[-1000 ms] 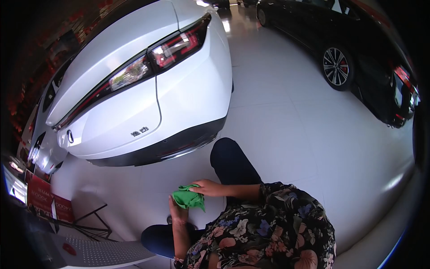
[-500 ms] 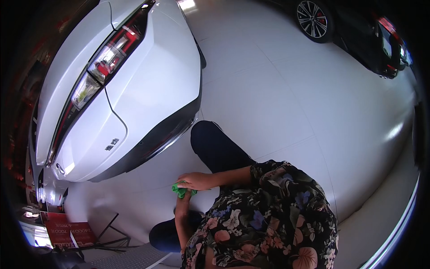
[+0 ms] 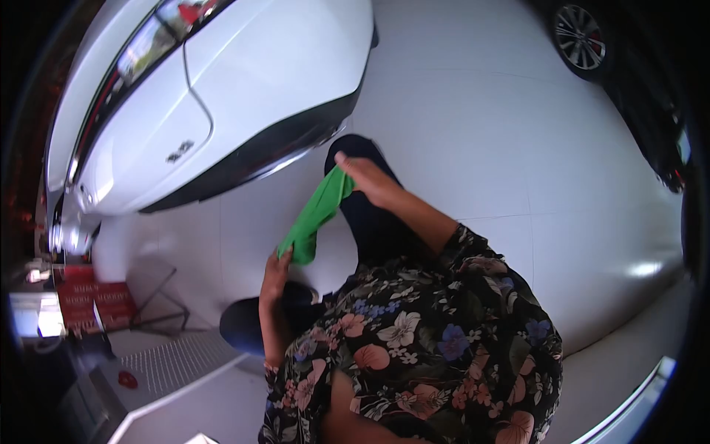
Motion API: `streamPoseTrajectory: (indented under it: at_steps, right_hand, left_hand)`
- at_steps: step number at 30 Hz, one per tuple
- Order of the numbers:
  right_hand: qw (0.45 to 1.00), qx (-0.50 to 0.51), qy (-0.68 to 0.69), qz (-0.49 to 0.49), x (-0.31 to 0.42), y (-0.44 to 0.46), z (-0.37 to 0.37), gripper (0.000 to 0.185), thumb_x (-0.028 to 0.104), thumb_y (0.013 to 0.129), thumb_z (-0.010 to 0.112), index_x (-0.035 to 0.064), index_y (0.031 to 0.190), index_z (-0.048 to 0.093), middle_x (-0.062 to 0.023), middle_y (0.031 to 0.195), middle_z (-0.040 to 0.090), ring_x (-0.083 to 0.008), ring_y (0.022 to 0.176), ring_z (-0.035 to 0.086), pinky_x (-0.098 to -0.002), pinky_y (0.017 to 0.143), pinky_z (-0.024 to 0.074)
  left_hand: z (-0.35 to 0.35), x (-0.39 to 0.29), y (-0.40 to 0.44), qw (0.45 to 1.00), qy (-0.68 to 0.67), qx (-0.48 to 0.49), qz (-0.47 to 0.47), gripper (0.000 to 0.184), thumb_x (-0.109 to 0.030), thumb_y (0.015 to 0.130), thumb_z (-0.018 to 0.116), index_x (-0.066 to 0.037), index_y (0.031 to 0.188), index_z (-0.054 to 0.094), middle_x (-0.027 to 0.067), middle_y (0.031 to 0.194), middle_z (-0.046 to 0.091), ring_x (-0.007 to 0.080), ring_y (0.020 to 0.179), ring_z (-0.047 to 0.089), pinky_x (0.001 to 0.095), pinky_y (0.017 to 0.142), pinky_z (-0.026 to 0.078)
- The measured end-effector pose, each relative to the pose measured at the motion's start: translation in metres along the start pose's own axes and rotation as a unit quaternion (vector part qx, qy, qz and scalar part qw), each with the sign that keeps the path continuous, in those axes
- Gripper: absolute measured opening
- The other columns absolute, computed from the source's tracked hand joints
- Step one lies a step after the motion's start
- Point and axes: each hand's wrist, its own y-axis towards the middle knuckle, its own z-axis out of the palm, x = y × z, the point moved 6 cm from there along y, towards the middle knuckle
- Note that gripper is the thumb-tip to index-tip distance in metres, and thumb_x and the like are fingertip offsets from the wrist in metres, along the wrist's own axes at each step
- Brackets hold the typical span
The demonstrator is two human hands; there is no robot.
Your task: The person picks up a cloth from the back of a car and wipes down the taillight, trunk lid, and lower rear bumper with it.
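Note:
A green cloth (image 3: 314,218) is stretched at a slant between my two hands, above my bent legs. My left hand (image 3: 276,272) pinches its lower end. At the upper end, near my knee, my right hand (image 3: 362,176) grips the cloth with the thumb on top. Beyond the hands stands a white car (image 3: 266,66), its dark lower bumper (image 3: 259,144) closest to me. Neither hand touches the car.
A dark car with a spoked wheel (image 3: 580,37) stands at the upper right. To the lower left are a red printed board (image 3: 96,302), a thin black frame (image 3: 166,296), a perforated grey panel (image 3: 188,362) and a small red object (image 3: 127,379). Pale tiles (image 3: 458,133) cover the floor.
The cloth was bunched between my hands, held close together; now it is spread out lengthwise. My right hand has moved up and away from the left. The view has tilted downward.

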Motion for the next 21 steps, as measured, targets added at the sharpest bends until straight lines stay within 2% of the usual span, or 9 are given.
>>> streamPoseTrajectory:
  at_steps: [1, 3, 6, 13, 14, 16, 17, 19, 21]
  right_hand:
    - [0.995, 0.002, 0.074, 0.060, 0.009, -0.008, 0.006, 0.052, 0.056, 0.097, 0.047, 0.0066, 0.093, 0.063, -0.0043, 0.083, 0.065, -0.0135, 0.076, 0.064, -0.0279, 0.066, 0.0522]
    - [0.985, -0.003, 0.127, 0.120, 0.004, -0.007, 0.001, 0.051, 0.057, 0.095, 0.048, 0.0080, 0.096, 0.062, -0.0034, 0.094, 0.066, -0.0149, 0.085, 0.065, -0.0334, 0.072, 0.0542]
    - [0.976, -0.036, 0.164, 0.136, 0.004, -0.006, -0.004, 0.048, 0.056, 0.096, 0.048, 0.0093, 0.097, 0.063, -0.0012, 0.094, 0.066, -0.0130, 0.090, 0.063, -0.0301, 0.081, 0.0506]
    - [0.977, -0.020, 0.178, 0.111, 0.017, -0.010, 0.013, 0.045, 0.049, 0.099, 0.048, 0.0061, 0.102, 0.064, -0.0033, 0.097, 0.067, -0.0134, 0.092, 0.064, -0.0292, 0.080, 0.0515]
    - [0.987, 0.007, 0.139, 0.078, 0.030, -0.018, 0.028, 0.045, 0.046, 0.100, 0.047, 0.0043, 0.103, 0.064, -0.0038, 0.093, 0.068, -0.0126, 0.086, 0.065, -0.0282, 0.076, 0.0525]
    - [0.984, 0.163, -0.035, 0.064, 0.020, -0.030, 0.051, 0.053, 0.047, 0.102, 0.041, -0.0010, 0.111, 0.063, -0.0070, 0.100, 0.069, -0.0159, 0.094, 0.066, -0.0295, 0.079, 0.0529]
    - [0.950, 0.257, -0.170, 0.055, 0.029, -0.045, 0.079, 0.047, 0.040, 0.102, 0.045, -0.0012, 0.117, 0.063, -0.0117, 0.109, 0.068, -0.0192, 0.102, 0.065, -0.0306, 0.084, 0.0525]
    - [0.883, 0.399, -0.230, -0.095, 0.039, -0.068, 0.117, 0.040, 0.033, 0.100, 0.052, 0.0005, 0.121, 0.062, -0.0149, 0.120, 0.065, -0.0222, 0.112, 0.061, -0.0340, 0.092, 0.0497]
    - [0.908, 0.335, -0.243, -0.067, 0.027, -0.056, 0.114, 0.040, 0.030, 0.097, 0.057, 0.0020, 0.126, 0.059, -0.0147, 0.127, 0.061, -0.0237, 0.117, 0.058, -0.0361, 0.098, 0.0460]
  left_hand:
    - [0.002, -0.020, -0.007, 1.000, -0.015, -0.009, -0.009, 0.042, -0.041, 0.099, 0.053, 0.000, 0.100, 0.059, -0.0031, 0.080, 0.051, 0.0090, 0.076, 0.043, 0.0275, 0.068, 0.038]
    - [0.005, -0.055, -0.014, 0.992, -0.073, -0.003, 0.098, 0.048, -0.044, 0.098, 0.054, 0.002, 0.109, 0.062, 0.0011, 0.089, 0.061, 0.0106, 0.085, 0.052, 0.0283, 0.080, 0.042]
    - [0.000, -0.043, -0.011, 0.988, -0.152, 0.002, 0.024, 0.054, -0.046, 0.097, 0.054, 0.003, 0.116, 0.062, 0.0054, 0.101, 0.066, 0.0127, 0.096, 0.057, 0.0294, 0.091, 0.042]
    - [0.008, -0.047, -0.012, 0.960, -0.279, 0.006, 0.035, 0.051, -0.045, 0.097, 0.054, 0.002, 0.118, 0.061, 0.0068, 0.108, 0.065, 0.0158, 0.101, 0.059, 0.0309, 0.091, 0.044]
    - [0.010, -0.038, -0.007, 0.949, -0.314, -0.007, 0.025, 0.051, -0.044, 0.097, 0.054, 0.002, 0.119, 0.060, 0.0074, 0.110, 0.065, 0.0163, 0.102, 0.059, 0.0312, 0.092, 0.045]
    - [0.020, -0.020, 0.002, 0.911, -0.411, -0.033, 0.000, 0.052, -0.042, 0.099, 0.051, 0.001, 0.127, 0.053, 0.0105, 0.120, 0.060, 0.0196, 0.109, 0.058, 0.0340, 0.096, 0.046]
    - [0.026, -0.022, -0.001, 0.890, -0.454, -0.025, -0.023, 0.052, -0.043, 0.100, 0.047, 0.000, 0.130, 0.050, 0.0124, 0.124, 0.058, 0.0227, 0.114, 0.056, 0.0377, 0.100, 0.045]
    - [0.035, -0.012, 0.001, 0.848, -0.529, -0.037, -0.020, 0.051, -0.043, 0.102, 0.041, -0.002, 0.131, 0.049, 0.0135, 0.124, 0.058, 0.0251, 0.114, 0.057, 0.0408, 0.101, 0.045]
    - [0.043, -0.002, -0.001, 0.806, -0.588, 0.002, -0.067, 0.050, -0.042, 0.104, 0.035, -0.003, 0.132, 0.048, 0.0147, 0.124, 0.058, 0.0268, 0.109, 0.060, 0.0419, 0.095, 0.051]
